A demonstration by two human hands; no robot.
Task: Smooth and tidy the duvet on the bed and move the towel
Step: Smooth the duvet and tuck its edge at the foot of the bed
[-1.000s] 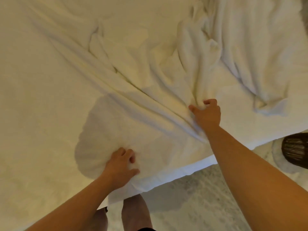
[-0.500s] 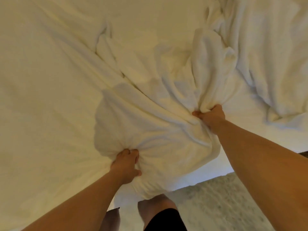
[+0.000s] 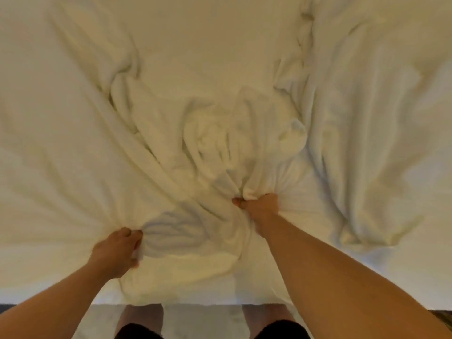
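Nearest the camera: two bare legs (image 3: 141, 319) in dark shorts (image 3: 278, 332) stand on a pale floor (image 3: 203, 321), right against the near edge of the bed (image 3: 367, 289). Both forearms reach forward over that edge. Left hand (image 3: 116, 253), near the near edge and left of centre: fingers curled, thumb underneath, grip clamped on a bunched fold of the white duvet (image 3: 73, 143). Creases fan out from this grip toward the left side of the bed. Right hand (image 3: 260, 204), farther in from the near edge and right of the left hand: closed into a fist, grip clamped on a gathered wad of white fabric; fingertips show at the left of the fist. Between the two hands the cloth bulges in a loose rounded fold. Just beyond the right hand a crumpled heap rises, its surface fluffier than the sheet-like fabric around it; whether this is the towel or more duvet cannot be told, since both are white and the folds merge. Long ridges run from this heap diagonally toward the far left corner. On the right side of the bed the cover lies in deep lengthwise wrinkles, with one thick fold ending near the near edge. Toward the far edge, centre, the fabric lies flatter.
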